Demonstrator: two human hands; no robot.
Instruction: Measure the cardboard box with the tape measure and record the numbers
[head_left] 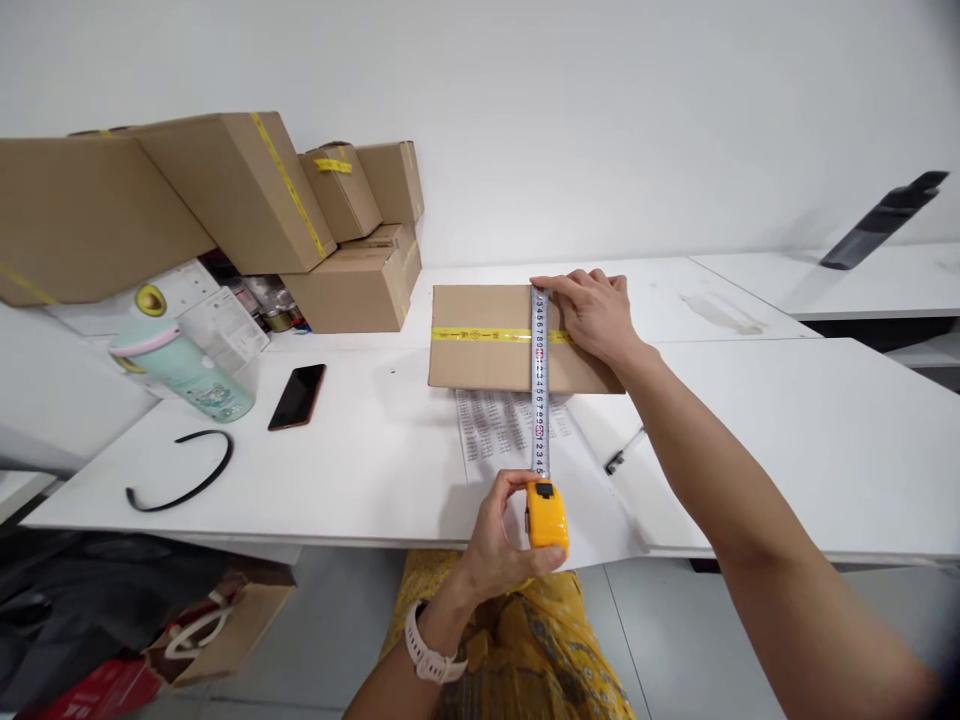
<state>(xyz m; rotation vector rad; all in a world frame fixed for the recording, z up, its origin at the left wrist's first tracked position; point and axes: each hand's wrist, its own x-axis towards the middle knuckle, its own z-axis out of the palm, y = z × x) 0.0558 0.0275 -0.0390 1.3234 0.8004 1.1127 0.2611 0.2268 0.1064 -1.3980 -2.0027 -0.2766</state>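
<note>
A cardboard box (480, 362) with yellow printed tape along its top lies in front of me. My left hand (504, 545) is closed around the yellow case of a tape measure (549, 520), near the table's front edge. Its pulled-out blade (540, 400) runs straight across the box top and past the near side towards me. My right hand (598, 312) lies on the box's right part, its index finger pressing the blade's end at the far edge. Under the box and blade, a printed sheet of paper (495, 435) is partly covered.
Several cardboard boxes (352, 290) are stacked at the back left. Nearby are a mint tumbler (199, 375), a phone (298, 397) and a black curved band (225, 462). A pen (619, 458) lies right of the paper; a dark bottle (881, 225) stands far right.
</note>
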